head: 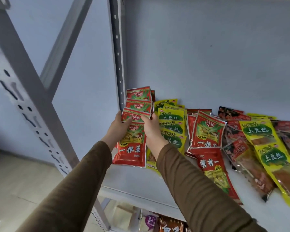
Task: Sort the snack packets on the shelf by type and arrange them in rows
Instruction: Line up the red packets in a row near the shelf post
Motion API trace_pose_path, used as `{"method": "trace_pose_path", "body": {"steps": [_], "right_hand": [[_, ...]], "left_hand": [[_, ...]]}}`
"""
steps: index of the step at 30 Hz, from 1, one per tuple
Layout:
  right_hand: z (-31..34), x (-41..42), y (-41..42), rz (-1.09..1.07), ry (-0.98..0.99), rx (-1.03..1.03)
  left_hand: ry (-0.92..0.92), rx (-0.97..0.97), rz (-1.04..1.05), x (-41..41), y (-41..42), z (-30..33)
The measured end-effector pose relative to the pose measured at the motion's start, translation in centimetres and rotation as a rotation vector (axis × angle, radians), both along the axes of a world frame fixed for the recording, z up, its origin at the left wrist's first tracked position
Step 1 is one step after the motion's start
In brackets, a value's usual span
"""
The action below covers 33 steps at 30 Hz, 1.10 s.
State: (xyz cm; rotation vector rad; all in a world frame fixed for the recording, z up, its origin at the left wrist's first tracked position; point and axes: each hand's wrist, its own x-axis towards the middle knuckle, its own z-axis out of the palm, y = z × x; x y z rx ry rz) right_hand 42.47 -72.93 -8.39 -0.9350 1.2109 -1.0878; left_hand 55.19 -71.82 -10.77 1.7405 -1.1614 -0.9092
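Head view. Row of red snack packets [137,104]: glossy foil pouches, rectangular, overlapped like shingles at the left end of the white shelf [132,174], beside the perforated grey upright [118,52]. Long axes ran from the shelf's front edge toward the back wall, printed tops away from the viewer.

Left hand [119,126]: fingers curled round the left edge of a red packet in the row, thumb on its face. Right hand [150,126]: gripped the right edge of the same packet. Both sleeves were brown.

Row of yellow packets [172,121]: green label panels, same overlapped order, just right of the red row, same heading.

Loose red packets [206,129]: a small stack further right; one red packet [213,168] lay in front of it with its print upside down.

Unsorted heap [258,139] at right: long yellow packets and dark ones, tilted diagonally, partly clear film.

Lower shelf: further packets [159,223], contents unclear.
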Motion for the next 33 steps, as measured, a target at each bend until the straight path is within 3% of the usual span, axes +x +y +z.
{"method": "trace_pose_path", "body": {"steps": [7, 12, 16, 24, 29, 33], "right_hand": [[-1.2, -1.4, 0.1, 0.022, -0.012, 0.037], [0.6, -0.8, -2.1, 0.031, 0.031, -0.016], [0.9, -0.3, -3.4, 0.004, 0.094, -0.001], [-0.1, -1.3, -3.9, -0.118, 0.035, -0.003], [0.6, -1.3, -3.7, -0.013, -0.047, 0.014], [0.4, -1.3, -3.5, 0.002, 0.01, 0.009]], "left_hand": [[0.068, 0.069, -0.081, 0.0, -0.4, -0.9], [0.133, 0.071, 0.033, 0.5, -3.1, 1.1], [0.221, 0.094, -0.008, 0.1, -5.3, 2.0], [0.214, 0.06, -0.016, -0.2, -5.6, 1.7], [0.201, 0.026, 0.003, -0.3, -5.4, 1.9], [0.161, 0.024, -0.008, 0.0, -5.2, 1.9]]}}
